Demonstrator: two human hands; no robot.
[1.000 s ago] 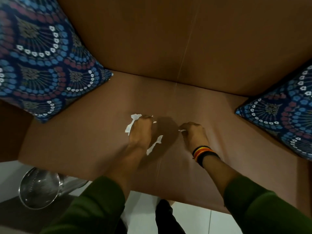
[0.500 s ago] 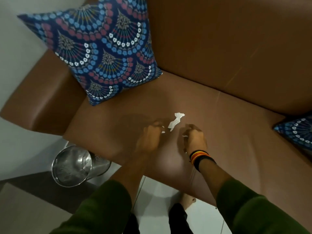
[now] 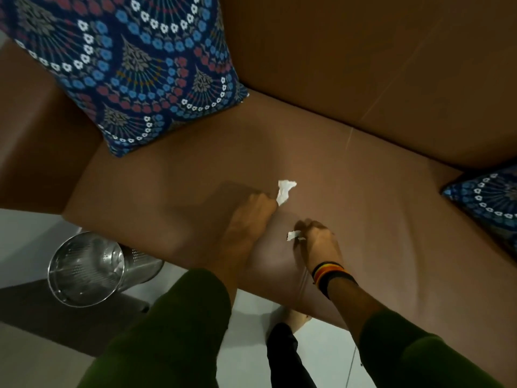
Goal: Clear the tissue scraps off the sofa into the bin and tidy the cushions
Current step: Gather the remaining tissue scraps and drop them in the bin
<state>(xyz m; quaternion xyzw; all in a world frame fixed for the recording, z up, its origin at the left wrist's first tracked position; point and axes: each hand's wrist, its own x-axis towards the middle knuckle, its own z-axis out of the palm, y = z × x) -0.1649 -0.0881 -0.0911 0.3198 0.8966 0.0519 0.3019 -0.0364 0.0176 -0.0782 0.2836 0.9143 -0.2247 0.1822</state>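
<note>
On the brown sofa seat [image 3: 377, 219], my left hand [image 3: 249, 219] pinches a white tissue scrap [image 3: 284, 191] that sticks out past its fingertips. Just to the right, my right hand [image 3: 319, 242] is closed on a smaller tissue scrap [image 3: 293, 235]. A blue patterned cushion [image 3: 134, 65] leans in the sofa's back left corner. A second blue cushion [image 3: 486, 197] shows partly at the right edge. The shiny metal bin [image 3: 86, 268] stands on the floor below the sofa's front left.
The sofa's left armrest [image 3: 36, 135] rises beside the cushion, and the backrest [image 3: 377, 65] fills the top right. My legs and a bare foot [image 3: 296, 320] stand on the pale floor close to the seat's front edge. A dark mat [image 3: 56, 323] lies under the bin.
My left hand has picked the long scrap up off the seat. My right hand's scrap now shows more. The view swung so the left cushion looms larger.
</note>
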